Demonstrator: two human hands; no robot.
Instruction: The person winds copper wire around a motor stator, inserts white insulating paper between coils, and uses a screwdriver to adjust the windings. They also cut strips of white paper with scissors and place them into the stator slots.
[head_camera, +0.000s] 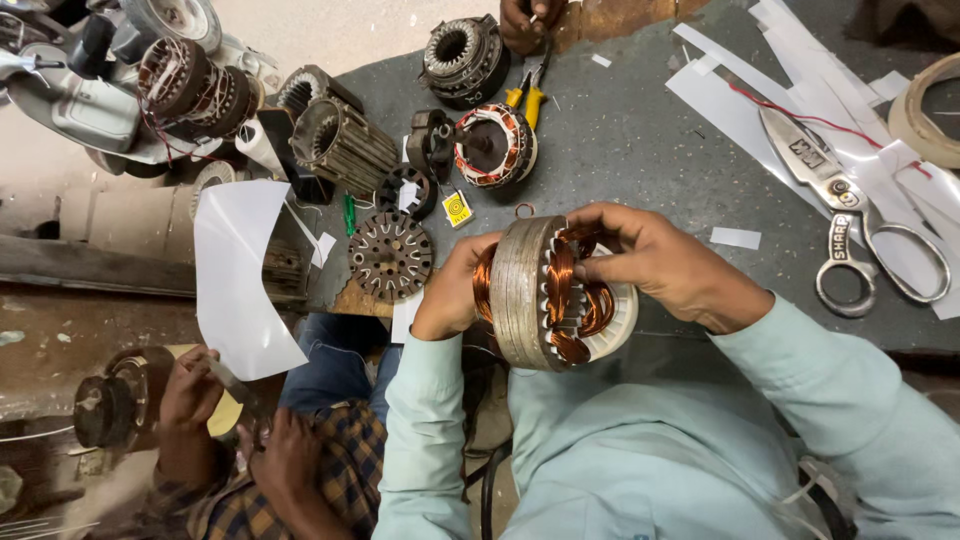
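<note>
Both hands are holding a motor stator (545, 295) on edge above the near rim of the grey workbench (640, 130); judgement: the stack wants steadying from the left while the copper coils (562, 275) are being pressed in gently, so enamel is not being scraped. The left hand (450, 290) is cupping the far face, fingers curled closed on it. The right hand (665, 262) is gripping the top, fingertips (590, 268) pinched together on the winding.

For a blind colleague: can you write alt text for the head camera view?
Both hands, left hand and right hand, hold a motor stator wound with copper wire over a grey workbench, with scissors to the right.
</note>
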